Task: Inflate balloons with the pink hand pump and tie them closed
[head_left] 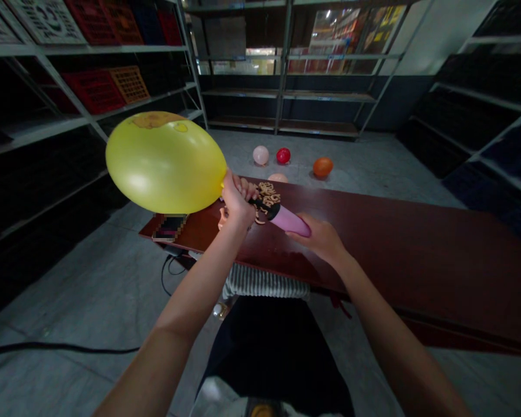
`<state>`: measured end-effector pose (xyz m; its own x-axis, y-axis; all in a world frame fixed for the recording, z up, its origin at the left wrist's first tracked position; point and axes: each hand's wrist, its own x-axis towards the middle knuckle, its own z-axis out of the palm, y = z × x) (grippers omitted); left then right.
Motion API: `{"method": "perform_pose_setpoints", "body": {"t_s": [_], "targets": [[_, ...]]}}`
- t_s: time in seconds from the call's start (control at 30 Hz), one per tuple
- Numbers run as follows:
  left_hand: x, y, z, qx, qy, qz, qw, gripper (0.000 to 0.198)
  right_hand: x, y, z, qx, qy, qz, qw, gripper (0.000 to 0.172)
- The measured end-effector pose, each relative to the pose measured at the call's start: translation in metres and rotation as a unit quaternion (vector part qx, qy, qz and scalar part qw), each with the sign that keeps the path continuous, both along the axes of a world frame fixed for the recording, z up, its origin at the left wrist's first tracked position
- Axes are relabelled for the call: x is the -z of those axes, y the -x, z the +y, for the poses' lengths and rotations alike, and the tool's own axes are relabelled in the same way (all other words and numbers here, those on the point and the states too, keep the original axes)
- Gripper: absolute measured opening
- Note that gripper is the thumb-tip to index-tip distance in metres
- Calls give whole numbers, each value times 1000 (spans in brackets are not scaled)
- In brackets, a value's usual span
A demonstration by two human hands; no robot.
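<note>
A large inflated yellow balloon (165,168) with a brownish print on top hangs in the air at the left. My left hand (238,200) is closed around its neck, where the black nozzle end of a hand pump reaches in; the exact join is hidden by my fingers. The pump has a pink barrel (290,221), which my right hand (323,238) grips at its near right end. Just beyond the nozzle, a pile of tan, curled pieces (268,192) lies on the dark red table (373,231). Their kind is hard to make out.
A blurred-out phone-like object (170,227) lies at the table's left end. On the floor beyond are a white balloon (260,154), a red balloon (283,155) and an orange balloon (322,167). Metal shelves with crates (93,91) stand around. A black cable (61,348) crosses the floor.
</note>
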<state>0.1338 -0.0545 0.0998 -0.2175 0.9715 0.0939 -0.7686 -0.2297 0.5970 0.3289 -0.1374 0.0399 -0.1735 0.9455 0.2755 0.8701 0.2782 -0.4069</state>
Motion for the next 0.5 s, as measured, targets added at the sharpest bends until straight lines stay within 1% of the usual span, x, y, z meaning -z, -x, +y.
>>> {"method": "perform_pose_setpoints", "body": {"t_s": [0.13, 0.23, 0.3, 0.37, 0.43, 0.5], "targets": [[-2, -10, -8, 2, 14, -39, 999, 56, -13, 15, 6, -11, 18, 19, 1000, 50], [0, -14, -10, -3, 24, -30, 999, 56, -14, 24, 4, -18, 20, 51, 998, 59], [6, -19, -12, -1, 35, -10, 999, 58, -11, 33, 4, -38, 8, 68, 997, 66], [14, -25, -15, 7, 37, 9, 999, 57, -6, 42, 6, -48, -3, 66, 997, 68], [22, -30, -17, 16, 34, 21, 999, 55, -1, 50, 9, -36, -10, 64, 997, 65], [29, -31, -18, 27, 38, 38, 998, 53, 3, 54, 11, -27, -15, 64, 998, 58]]}}
